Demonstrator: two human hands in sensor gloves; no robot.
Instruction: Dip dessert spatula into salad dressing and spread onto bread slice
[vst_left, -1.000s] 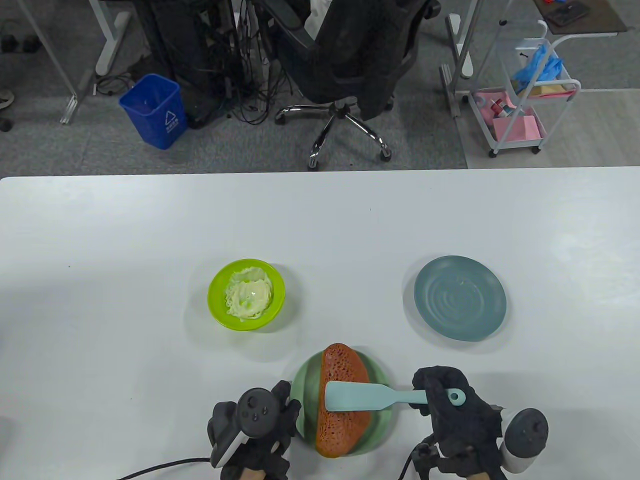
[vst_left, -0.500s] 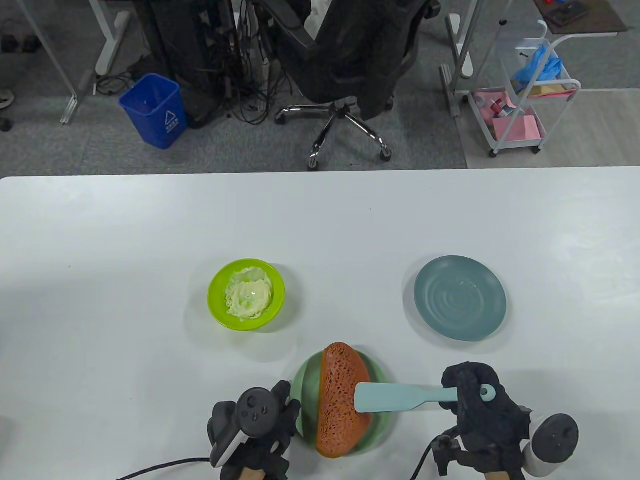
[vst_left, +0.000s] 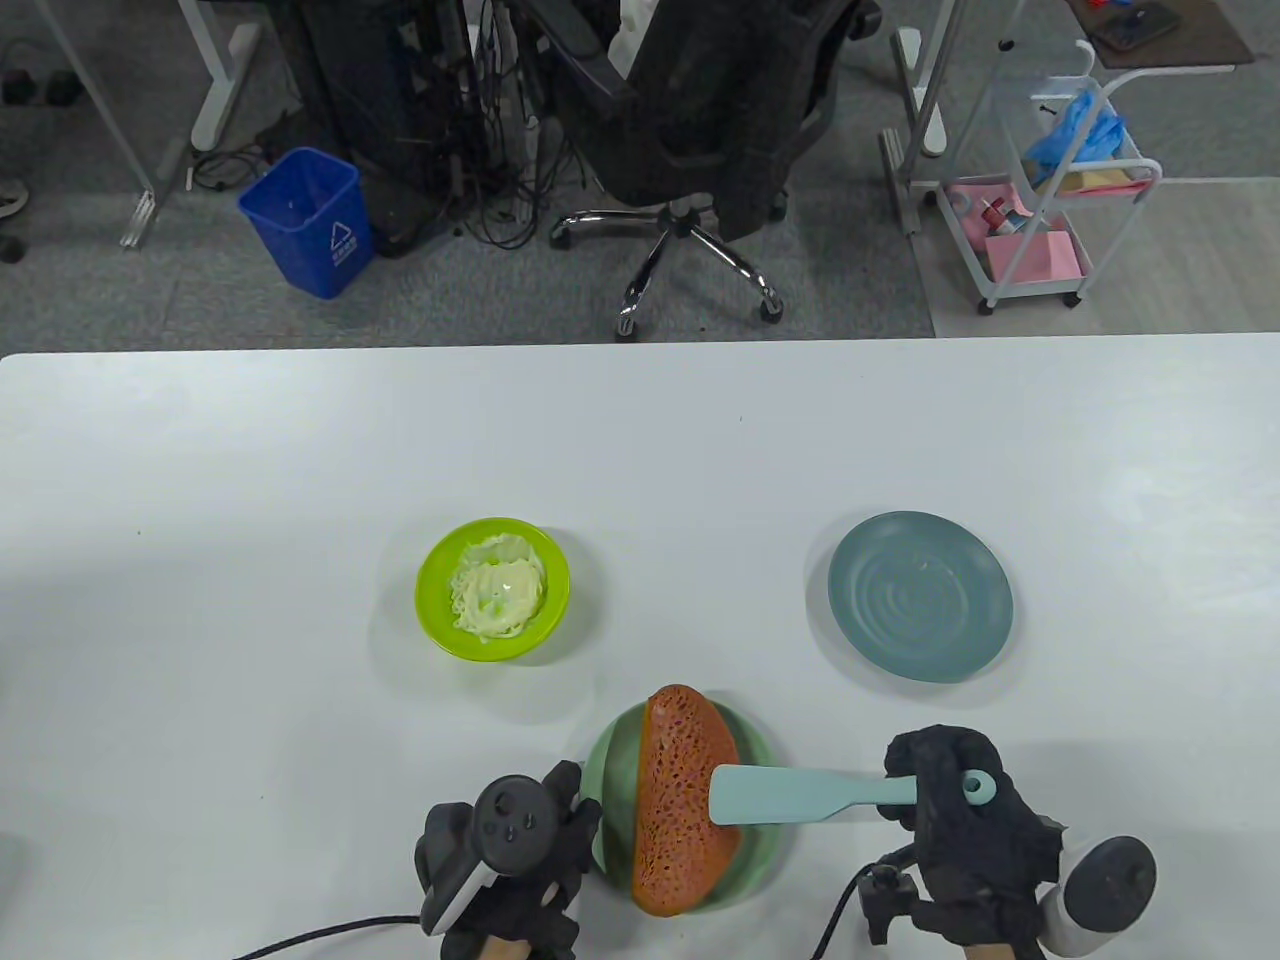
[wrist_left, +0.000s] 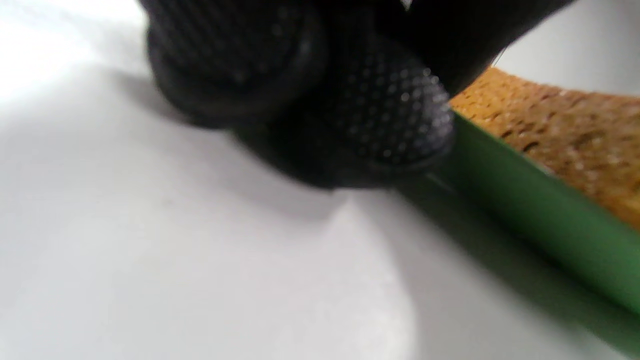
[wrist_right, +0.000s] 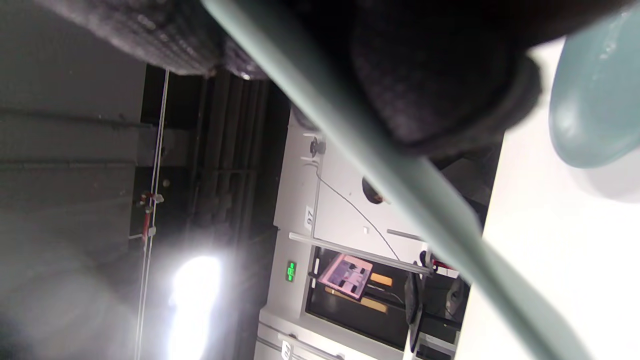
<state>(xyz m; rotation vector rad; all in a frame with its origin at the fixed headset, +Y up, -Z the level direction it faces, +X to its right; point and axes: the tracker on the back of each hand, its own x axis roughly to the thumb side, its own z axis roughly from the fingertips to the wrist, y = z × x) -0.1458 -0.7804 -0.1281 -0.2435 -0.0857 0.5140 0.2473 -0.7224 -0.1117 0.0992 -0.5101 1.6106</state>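
The pale teal spatula (vst_left: 800, 790), flat-bladed with a ringed handle end, lies left-right, blade over the right edge of the brown porous bread (vst_left: 685, 800), handle gripped in the right hand (vst_left: 950, 800); left hand (vst_left: 510, 850) grip unclear.

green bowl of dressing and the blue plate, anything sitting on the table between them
Nothing: in the table view only bare white table lies between the green bowl and the blue plate.
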